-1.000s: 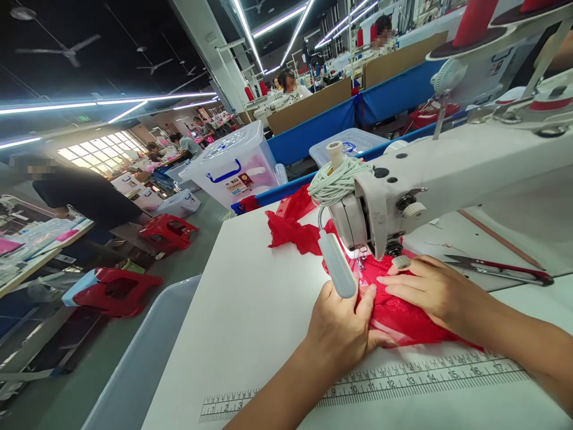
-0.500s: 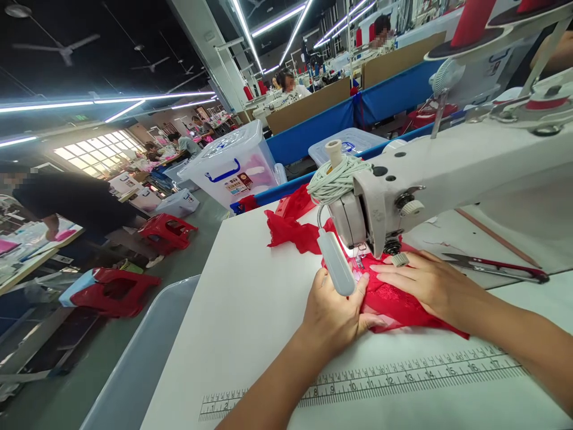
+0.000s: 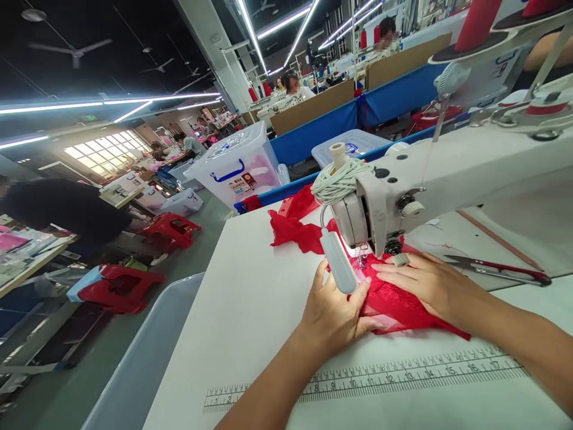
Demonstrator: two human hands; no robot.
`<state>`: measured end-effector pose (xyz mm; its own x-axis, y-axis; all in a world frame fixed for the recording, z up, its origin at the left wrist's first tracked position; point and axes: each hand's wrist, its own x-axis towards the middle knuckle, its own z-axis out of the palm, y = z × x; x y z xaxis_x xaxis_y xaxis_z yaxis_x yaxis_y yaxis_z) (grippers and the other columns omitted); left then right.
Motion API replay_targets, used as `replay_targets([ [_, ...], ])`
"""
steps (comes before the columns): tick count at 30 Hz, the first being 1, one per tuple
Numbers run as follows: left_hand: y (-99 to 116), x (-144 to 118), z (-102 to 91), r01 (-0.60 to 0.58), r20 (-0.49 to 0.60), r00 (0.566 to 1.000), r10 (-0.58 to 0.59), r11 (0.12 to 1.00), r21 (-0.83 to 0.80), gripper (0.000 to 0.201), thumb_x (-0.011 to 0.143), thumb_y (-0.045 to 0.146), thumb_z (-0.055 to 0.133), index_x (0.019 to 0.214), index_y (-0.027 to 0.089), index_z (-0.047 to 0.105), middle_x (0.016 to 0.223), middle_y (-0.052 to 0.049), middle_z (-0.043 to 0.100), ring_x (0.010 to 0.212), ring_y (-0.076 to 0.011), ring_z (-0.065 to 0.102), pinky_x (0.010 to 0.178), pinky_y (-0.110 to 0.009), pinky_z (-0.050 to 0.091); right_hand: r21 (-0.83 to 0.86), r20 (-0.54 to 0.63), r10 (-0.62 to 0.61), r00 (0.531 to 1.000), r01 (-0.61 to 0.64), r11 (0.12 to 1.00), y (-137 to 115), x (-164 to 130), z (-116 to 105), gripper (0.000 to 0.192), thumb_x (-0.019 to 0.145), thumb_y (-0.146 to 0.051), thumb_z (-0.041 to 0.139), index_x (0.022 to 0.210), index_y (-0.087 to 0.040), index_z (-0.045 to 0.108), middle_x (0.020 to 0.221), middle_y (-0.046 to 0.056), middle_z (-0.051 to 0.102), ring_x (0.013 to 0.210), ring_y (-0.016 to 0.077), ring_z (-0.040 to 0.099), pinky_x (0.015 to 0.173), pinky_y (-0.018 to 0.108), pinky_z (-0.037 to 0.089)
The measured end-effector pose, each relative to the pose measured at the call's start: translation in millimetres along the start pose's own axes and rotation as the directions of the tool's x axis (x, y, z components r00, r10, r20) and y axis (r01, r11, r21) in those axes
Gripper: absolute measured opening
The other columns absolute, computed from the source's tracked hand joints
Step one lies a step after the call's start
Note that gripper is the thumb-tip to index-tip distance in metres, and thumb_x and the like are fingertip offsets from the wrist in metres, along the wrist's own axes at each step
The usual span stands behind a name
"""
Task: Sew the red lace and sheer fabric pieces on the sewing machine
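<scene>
Touching red fabric (image 3: 389, 306), fingers (image 3: 400, 279) parted

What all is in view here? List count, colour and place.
Sewing machine: one, white, right side
Table: one, white, foreground
Lace fabric: number unclear, red, on table
Lamp: one, grey, sewing machine's left end
Cord bundle: one, pale green, atop sewing machine
Snips: one, dark and red, right side
Printed ruler: one, black, near table edge
Thread cones: at least two, red, upper right
Bin: one, grey, left of table
Boxes: several, clear with blue handles, beyond table
Stools: at least two, red, left
Strip lights: several, white, overhead
Co-workers: several, one in black, background
Left hand: one, bare, on lace fabric
Right hand: one, bare, on lace fabric
</scene>
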<state>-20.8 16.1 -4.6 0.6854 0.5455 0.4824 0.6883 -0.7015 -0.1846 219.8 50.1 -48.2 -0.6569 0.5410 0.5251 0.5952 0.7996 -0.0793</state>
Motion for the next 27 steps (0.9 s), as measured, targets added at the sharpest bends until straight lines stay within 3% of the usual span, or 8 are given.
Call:
replay_targets([
  [5,1,2,-4.7,-0.054,0.057,0.997,0.058,0.996,-0.068,0.060,0.093,0.063,0.038,0.107,0.011,0.066,0.090,-0.013,0.068,0.083,-0.0257,0.064,0.075,-0.041,0.049,0.000,-0.036,-0.030,0.999,0.030,1.000,-1,3,-7,0.060,0.079,0.003,0.033,0.127,-0.022,0.059,0.124,0.003,0.067,0.111,0.0211,0.056,0.089,0.038,0.048],
  [9,3,3,-7.9,-0.124,0.050,0.990,0.136,0.975,-0.182,0.053,0.091,0.063,0.043,0.091,0.014,0.064,0.072,-0.004,0.060,0.057,-0.0153,0.053,0.048,-0.029,0.034,0.009,-0.045,-0.041,0.998,0.041,0.999,-5,4,-19,0.051,0.084,0.000,0.034,0.117,-0.024,0.064,0.121,0.005,0.068,0.104,0.0226,0.057,0.080,0.037,0.050],
  [13,8,1,-5.6,-0.117,0.047,0.991,0.123,0.987,-0.113,0.023,0.094,0.018,0.042,0.077,0.017,0.058,0.069,-0.002,0.057,0.055,-0.0122,0.049,0.045,-0.026,0.027,0.198,0.040,-0.059,0.997,0.050,0.979,-5,3,-25,0.040,0.083,-0.002,0.038,0.101,-0.024,0.067,0.110,0.005,0.070,0.091,0.0204,0.059,0.078,0.036,0.051],
  [17,10,0,-4.6,0.126,0.205,0.977,-0.054,0.926,-0.357,0.022,0.087,0.002,0.037,0.087,0.018,0.053,0.099,-0.007,0.064,0.073,-0.0140,0.058,0.050,-0.023,0.038,0.310,0.108,-0.010,0.994,-0.024,0.950,-7,5,-28,0.037,0.082,-0.003,0.041,0.097,-0.025,0.067,0.111,0.005,0.069,0.095,0.0206,0.061,0.082,0.036,0.049],
  [20,8,4,-4.6,0.330,0.286,0.936,-0.205,0.794,-0.511,0.014,0.086,0.009,0.039,0.088,0.020,0.048,0.080,-0.003,0.059,0.064,-0.0148,0.054,0.052,-0.024,0.041,0.368,0.167,0.013,0.986,-0.074,0.927,-9,7,-33,0.028,0.087,-0.011,0.042,0.095,-0.024,0.065,0.116,0.006,0.067,0.097,0.0213,0.061,0.084,0.037,0.049],
  [23,5,12,-4.1,0.410,0.264,0.912,-0.315,0.738,-0.536,0.010,0.088,0.016,0.036,0.082,0.022,0.041,0.064,0.002,0.047,0.054,-0.0143,0.045,0.051,-0.026,0.041,0.403,0.257,0.056,0.965,-0.159,0.901,-11,6,-36,0.024,0.092,-0.031,0.047,0.110,-0.025,0.062,0.123,0.007,0.064,0.106,0.0247,0.060,0.089,0.040,0.048],
  [26,5,18,-3.0,0.473,0.248,0.878,-0.410,0.657,-0.587,0.013,0.090,0.019,0.031,0.078,0.023,0.035,0.067,0.001,0.048,0.059,-0.0149,0.049,0.060,-0.030,0.046,0.351,0.283,0.104,0.954,-0.204,0.914,-13,8,-35,0.054,0.081,-0.053,0.062,0.125,-0.023,0.055,0.124,0.012,0.063,0.110,0.0317,0.059,0.089,0.044,0.049],
  [27,5,19,-2.5,0.486,0.250,0.868,-0.429,0.629,-0.606,0.014,0.090,0.020,0.031,0.077,0.023,0.034,0.067,0.001,0.049,0.060,-0.0152,0.051,0.061,-0.030,0.047,0.316,0.273,0.123,0.954,-0.209,0.925,-15,10,-34,0.052,0.079,-0.052,0.064,0.121,-0.022,0.057,0.119,0.012,0.065,0.105,0.0316,0.061,0.084,0.042,0.050],
])
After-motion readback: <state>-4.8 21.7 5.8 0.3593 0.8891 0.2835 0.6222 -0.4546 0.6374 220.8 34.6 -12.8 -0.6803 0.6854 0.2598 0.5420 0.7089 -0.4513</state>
